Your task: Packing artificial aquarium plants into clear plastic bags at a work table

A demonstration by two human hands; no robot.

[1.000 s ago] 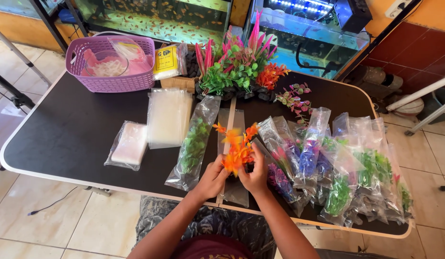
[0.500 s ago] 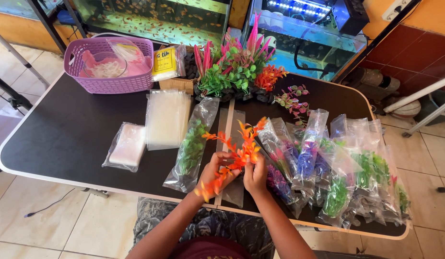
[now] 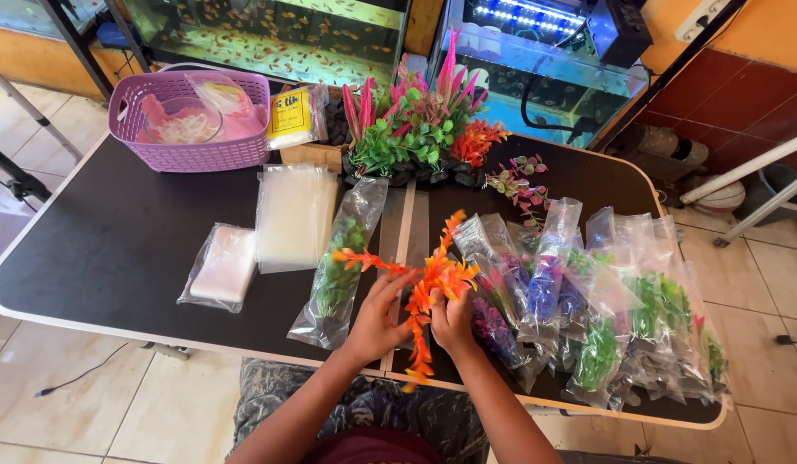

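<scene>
Both hands hold an orange artificial plant (image 3: 431, 282) above the front edge of the black table (image 3: 115, 249). My left hand (image 3: 377, 316) grips it from the left, my right hand (image 3: 452, 322) from the right. Orange fronds spread out above and below the hands. Just left of my left hand lies a clear bag with a green plant (image 3: 338, 266). A pile of bagged plants (image 3: 587, 301) in purple, blue and green lies right of my right hand.
A stack of clear empty bags (image 3: 294, 215) and a small white packet (image 3: 222, 268) lie on the left. A purple basket (image 3: 188, 120) stands at the back left. Loose artificial plants (image 3: 420, 129) cluster at the back centre, with aquariums behind.
The orange plant has been turned and shifted between the hands; its fronds now spread wider, one hanging down past the table's front edge. The hands stayed near the table's front.
</scene>
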